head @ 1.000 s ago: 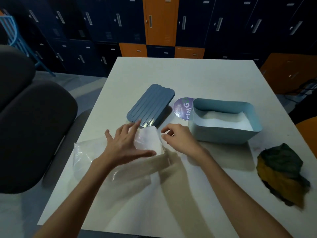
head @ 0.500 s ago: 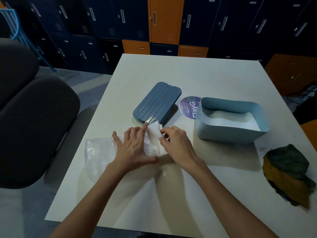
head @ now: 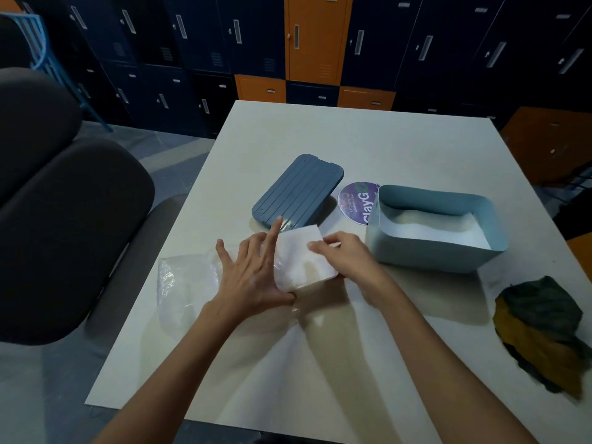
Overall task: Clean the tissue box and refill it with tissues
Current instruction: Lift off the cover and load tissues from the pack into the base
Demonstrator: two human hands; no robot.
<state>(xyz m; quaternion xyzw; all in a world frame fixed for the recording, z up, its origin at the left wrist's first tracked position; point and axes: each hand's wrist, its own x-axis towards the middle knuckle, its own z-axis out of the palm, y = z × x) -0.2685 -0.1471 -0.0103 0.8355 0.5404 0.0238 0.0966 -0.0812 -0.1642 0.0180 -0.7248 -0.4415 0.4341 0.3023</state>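
Head view, and I had both hands low at the near middle of the surface [head: 352, 139]. The left hand [head: 253, 277] lay flat with its fingers spread and straight, palm pressing on the clear wrapper [head: 185, 277] and the left part of the white stack [head: 304, 254]. Its index finger was lifted, the tip pointing at the lid's near end. Nothing was gripped there, just an open press. The right hand [head: 346, 257] sat on the other side, thumb and fingers curled in a pinch on the stack's right edge, near the top corner. So the stack sat squarely between the two hands, touching both, while the wrapper trailed off to the left.

The box [head: 435, 251] stood open just right of the right hand, close to the knuckles but apart as far as I could tell. It was pale blue with rounded walls, and a layer of tissues [head: 439, 224] lay inside, below the rim. The lid [head: 298, 190], darker blue and ribbed, lay flat beyond the stack; I could not tell whether they touched. A round purple sticker [head: 355, 201] showed between lid and box, partly hidden by the box wall. Well off to the right, near the surface edge, a crumpled green and yellow cloth [head: 541, 331] lay alone. A dark chair [head: 64, 219] stood at the left, with lockers [head: 192, 43] behind.
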